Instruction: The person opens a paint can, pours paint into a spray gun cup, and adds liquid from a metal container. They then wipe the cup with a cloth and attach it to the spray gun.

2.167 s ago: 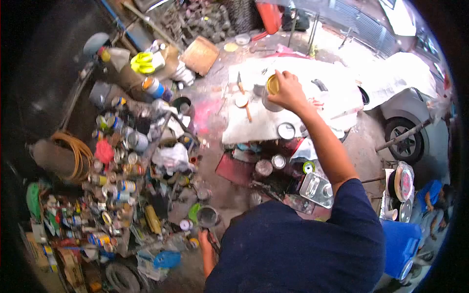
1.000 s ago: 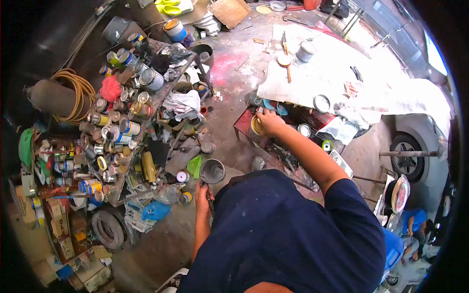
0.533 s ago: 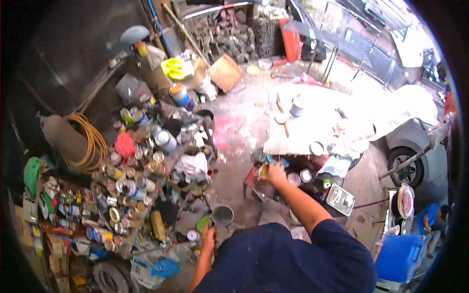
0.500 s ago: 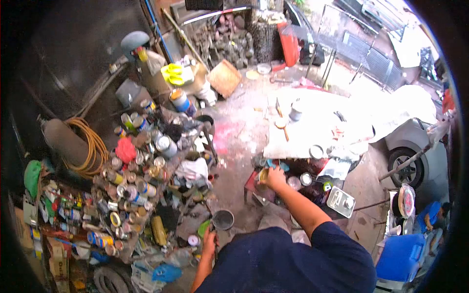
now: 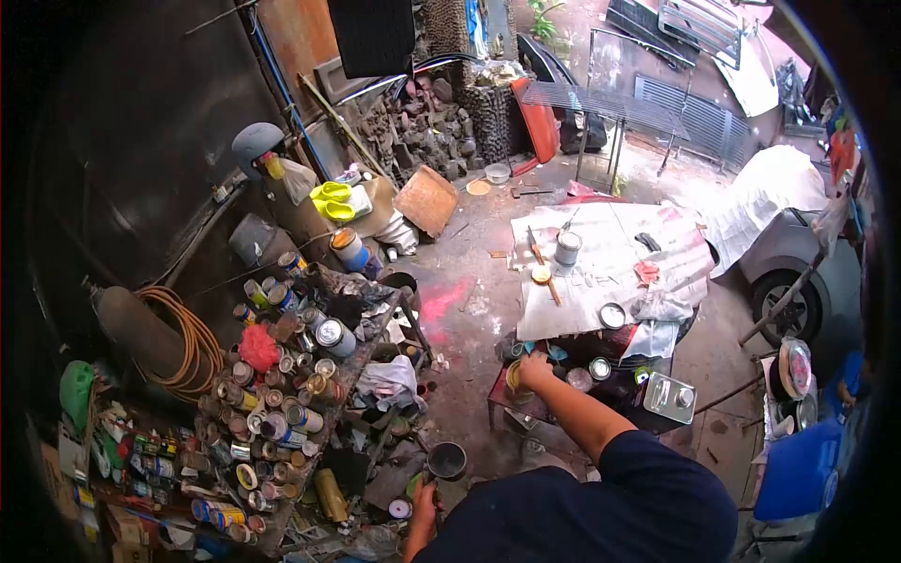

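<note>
My left hand (image 5: 424, 509) is closed below a dark, round, open-topped cup (image 5: 447, 461), apparently gripping a handle under it. The cup's inside looks grey. At the small reddish stand (image 5: 502, 405), my right hand (image 5: 536, 370) is wrapped round a small can (image 5: 513, 376) with a yellowish rim. Its fingers partly cover the can. A scrap of blue cloth (image 5: 557, 352) lies just beyond this hand. To the right stand an open can with a pale top (image 5: 600, 368) and a rectangular metal tin (image 5: 669, 398).
A crowded bench of paint cans (image 5: 282, 413) fills the left side. Ahead, a white sheet (image 5: 601, 244) carries a grey can (image 5: 568, 248), a round lid (image 5: 612, 315) and tools. A metal rack (image 5: 610, 108) and a covered car (image 5: 788, 253) stand farther off.
The view has tilted and shifted, and the glare on the white sheet has faded. Both hands keep their holds, the left on the cup and the right on the small can.
</note>
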The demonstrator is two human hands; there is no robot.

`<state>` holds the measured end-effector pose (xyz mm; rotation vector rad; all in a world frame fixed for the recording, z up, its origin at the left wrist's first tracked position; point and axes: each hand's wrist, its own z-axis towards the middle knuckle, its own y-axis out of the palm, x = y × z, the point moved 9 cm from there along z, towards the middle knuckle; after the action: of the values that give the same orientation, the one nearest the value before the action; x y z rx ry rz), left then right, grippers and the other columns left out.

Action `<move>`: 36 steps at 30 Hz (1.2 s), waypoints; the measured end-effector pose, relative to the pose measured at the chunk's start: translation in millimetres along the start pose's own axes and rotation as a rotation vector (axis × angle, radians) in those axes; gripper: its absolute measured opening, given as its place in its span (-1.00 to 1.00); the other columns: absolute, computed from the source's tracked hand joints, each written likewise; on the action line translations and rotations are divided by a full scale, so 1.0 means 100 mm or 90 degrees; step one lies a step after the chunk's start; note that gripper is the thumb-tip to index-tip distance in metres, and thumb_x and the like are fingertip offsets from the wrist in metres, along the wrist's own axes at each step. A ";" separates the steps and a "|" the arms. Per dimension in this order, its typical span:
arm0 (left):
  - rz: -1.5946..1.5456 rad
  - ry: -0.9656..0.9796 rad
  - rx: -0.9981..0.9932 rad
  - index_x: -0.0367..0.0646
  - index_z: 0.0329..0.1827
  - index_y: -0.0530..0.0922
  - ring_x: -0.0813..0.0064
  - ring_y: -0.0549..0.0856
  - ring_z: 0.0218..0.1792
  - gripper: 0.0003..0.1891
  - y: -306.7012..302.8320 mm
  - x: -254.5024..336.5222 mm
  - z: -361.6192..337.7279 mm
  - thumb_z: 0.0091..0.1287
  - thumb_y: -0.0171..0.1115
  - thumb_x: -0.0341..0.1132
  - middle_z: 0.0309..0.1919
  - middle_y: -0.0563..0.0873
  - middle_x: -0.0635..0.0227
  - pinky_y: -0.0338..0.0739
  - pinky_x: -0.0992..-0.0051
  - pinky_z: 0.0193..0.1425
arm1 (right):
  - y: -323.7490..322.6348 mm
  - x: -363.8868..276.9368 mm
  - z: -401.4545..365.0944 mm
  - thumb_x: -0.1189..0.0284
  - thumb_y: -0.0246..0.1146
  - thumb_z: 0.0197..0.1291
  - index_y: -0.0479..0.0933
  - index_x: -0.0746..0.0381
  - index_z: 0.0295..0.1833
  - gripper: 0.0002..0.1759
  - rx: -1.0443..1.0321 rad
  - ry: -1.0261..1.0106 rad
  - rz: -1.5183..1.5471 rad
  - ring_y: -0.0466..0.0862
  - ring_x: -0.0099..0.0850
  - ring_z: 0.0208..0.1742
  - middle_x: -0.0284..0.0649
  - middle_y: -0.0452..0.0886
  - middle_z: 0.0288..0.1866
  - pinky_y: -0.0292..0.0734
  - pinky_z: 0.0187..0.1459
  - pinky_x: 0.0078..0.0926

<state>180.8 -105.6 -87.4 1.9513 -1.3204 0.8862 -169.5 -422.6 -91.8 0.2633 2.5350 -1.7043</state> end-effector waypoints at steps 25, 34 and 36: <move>-0.019 0.007 -0.010 -0.16 0.41 0.45 0.54 0.54 -0.50 -0.47 -0.25 -0.11 -0.15 0.45 0.18 -0.11 -0.45 0.53 0.40 0.47 0.48 -0.44 | -0.29 -0.07 -0.44 0.05 0.68 -0.24 0.52 -0.05 0.33 -0.08 0.258 -0.023 -0.040 0.50 -0.03 0.28 -0.10 0.46 0.22 0.61 0.08 0.05; -0.021 0.022 0.001 -0.11 0.10 0.56 0.57 0.53 -0.49 -0.74 -0.24 -0.14 -0.20 0.55 0.09 -0.16 -0.42 0.57 0.44 0.43 0.46 -0.40 | -0.18 -0.07 -0.48 0.14 0.62 -0.19 0.60 0.07 0.23 -0.23 0.326 -0.048 0.009 0.53 0.00 0.17 -0.04 0.49 0.17 0.61 0.04 -0.01; 0.001 0.029 0.000 -0.11 0.11 0.56 0.57 0.53 -0.48 -0.74 -0.27 -0.21 -0.14 0.55 0.08 -0.16 -0.40 0.58 0.43 0.42 0.48 -0.39 | -0.32 -0.16 -0.60 0.27 0.51 -0.05 0.63 0.08 0.16 -0.43 0.319 -0.041 0.014 0.53 -0.02 0.16 -0.08 0.50 0.12 0.60 0.04 -0.02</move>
<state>197.2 -74.7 -99.1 1.9188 -1.2959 0.9265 -158.0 -380.3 -37.4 0.2554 2.0136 -2.2721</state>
